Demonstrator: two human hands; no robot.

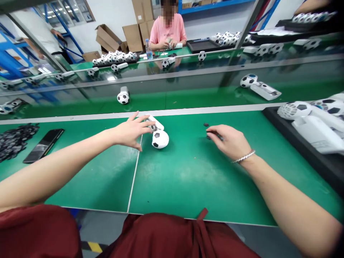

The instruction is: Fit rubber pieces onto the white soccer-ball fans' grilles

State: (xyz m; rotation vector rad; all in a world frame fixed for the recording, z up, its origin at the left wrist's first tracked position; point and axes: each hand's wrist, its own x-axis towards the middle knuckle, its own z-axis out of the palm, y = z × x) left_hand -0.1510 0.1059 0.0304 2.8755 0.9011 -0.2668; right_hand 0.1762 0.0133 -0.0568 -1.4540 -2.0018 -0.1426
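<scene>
My left hand [131, 130] hovers over the green work mat [188, 179] with its fingers spread. Its fingertips are at a white plastic part [156, 122], beside a white football-patterned ball device [160, 139]. The hand's contact with the part is hard to tell. My right hand [228, 141] rests farther right, its fingers curled over a small dark piece [209, 137]. Another small dark piece [206, 124] lies just beyond those fingers. I cannot tell whether the right hand grips anything.
A black tray [303, 132] of white ball devices lines the right side. At left lie a heap of small dark pieces [14, 141] and a flat black slab [43, 146]. Beyond a glass partition [172, 77], a co-worker in a pink shirt [168, 36] works at a facing bench.
</scene>
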